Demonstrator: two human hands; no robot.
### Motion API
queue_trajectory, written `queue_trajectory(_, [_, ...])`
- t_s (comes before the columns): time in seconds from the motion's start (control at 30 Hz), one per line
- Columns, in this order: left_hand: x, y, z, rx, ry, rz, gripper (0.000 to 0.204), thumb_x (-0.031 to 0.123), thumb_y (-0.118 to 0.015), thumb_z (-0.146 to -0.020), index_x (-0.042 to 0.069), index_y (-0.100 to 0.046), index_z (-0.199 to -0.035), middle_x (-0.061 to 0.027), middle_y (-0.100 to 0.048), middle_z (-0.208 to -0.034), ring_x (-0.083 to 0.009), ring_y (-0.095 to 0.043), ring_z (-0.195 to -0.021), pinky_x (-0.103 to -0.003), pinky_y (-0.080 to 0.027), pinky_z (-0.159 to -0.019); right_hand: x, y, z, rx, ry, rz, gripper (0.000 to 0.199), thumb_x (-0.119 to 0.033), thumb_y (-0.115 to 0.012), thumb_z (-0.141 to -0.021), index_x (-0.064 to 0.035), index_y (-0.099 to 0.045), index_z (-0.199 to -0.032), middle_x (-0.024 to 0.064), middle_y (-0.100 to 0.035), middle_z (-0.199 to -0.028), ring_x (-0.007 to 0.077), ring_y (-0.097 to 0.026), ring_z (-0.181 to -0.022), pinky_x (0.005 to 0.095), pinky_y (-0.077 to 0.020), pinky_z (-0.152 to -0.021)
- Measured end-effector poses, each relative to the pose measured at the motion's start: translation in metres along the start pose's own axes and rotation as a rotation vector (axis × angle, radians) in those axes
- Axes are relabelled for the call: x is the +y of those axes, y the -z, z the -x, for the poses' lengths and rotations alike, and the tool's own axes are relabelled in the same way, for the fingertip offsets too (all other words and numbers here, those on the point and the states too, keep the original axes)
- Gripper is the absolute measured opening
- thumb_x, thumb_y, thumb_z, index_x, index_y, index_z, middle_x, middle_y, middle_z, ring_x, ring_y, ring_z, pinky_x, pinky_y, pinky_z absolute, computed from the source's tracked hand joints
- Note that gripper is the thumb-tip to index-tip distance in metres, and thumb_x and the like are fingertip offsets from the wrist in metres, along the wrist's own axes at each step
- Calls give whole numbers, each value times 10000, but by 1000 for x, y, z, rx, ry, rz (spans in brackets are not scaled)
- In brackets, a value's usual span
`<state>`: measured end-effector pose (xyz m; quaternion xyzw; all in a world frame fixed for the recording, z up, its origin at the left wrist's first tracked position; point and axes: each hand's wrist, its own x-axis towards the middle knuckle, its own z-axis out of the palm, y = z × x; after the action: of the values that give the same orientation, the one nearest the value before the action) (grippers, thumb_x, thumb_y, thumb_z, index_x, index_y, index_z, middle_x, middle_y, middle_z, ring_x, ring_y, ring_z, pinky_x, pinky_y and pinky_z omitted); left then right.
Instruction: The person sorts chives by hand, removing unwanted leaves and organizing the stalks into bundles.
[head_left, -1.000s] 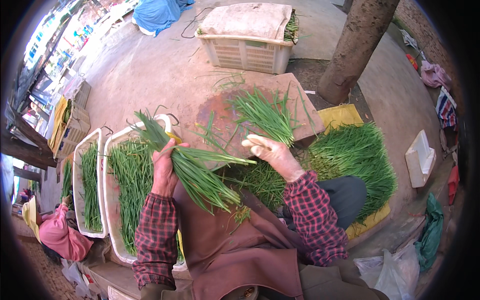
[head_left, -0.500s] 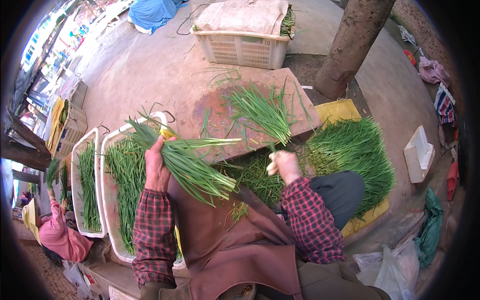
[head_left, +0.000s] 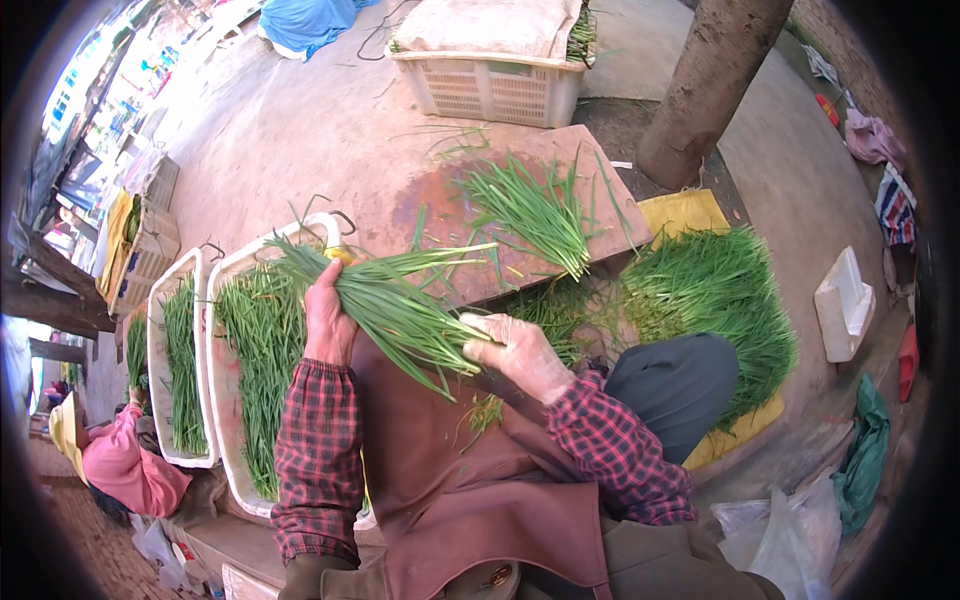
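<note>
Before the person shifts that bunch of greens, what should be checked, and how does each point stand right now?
1. Left hand grips the bunch of green stalks near its middle: ok.
2. Right hand supports the bunch at its lower end: ok, it touches the stalks.
3. Stalk ends lined up evenly: not ok, several tips splay out at the upper end.
4. Bunch tied with a band: cannot tell, the hand covers that spot.
5. Room in the near white tray: cannot tell, greens already line most of it.
6. Loose stalks on the wooden board: not ok, a small pile lies ungathered.
</note>
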<state>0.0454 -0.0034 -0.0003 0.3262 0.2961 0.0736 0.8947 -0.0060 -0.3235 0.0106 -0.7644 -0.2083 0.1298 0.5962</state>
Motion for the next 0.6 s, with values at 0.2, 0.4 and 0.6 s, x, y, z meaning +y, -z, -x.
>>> queue_trajectory(0.2, [-15,-1,7,30,91,-196,315,171,-562,-985,-46,-555,-1213,-184,-702,-1042,-309,-702,-910,-424,-592,-856,18,10,-45,178,-263,-534,154,-39,-684,-909,29,-731,-1039,34,-735,-900,81,-645,-777,249,-525,-733])
queue_trajectory(0.4, [-31,-7,13,43,72,-304,297,149,-539,-994,-71,-530,-1193,-208,-694,-1036,-327,-705,-877,-454,-608,-795,31,27,-58,129,-373,-665,184,-91,-594,-971,38,-710,-1031,79,-711,-807,141,-661,-681,277,-545,-643])
queue_trajectory(0.6, [-36,3,3,137,32,-296,332,149,-491,-1030,-125,-492,-1217,-256,-666,-1049,-363,-697,-878,-487,-604,-820,39,20,-49,190,-456,-805,224,-143,-583,-1001,33,-668,-1111,132,-732,-859,188,-697,-665,284,-567,-664])
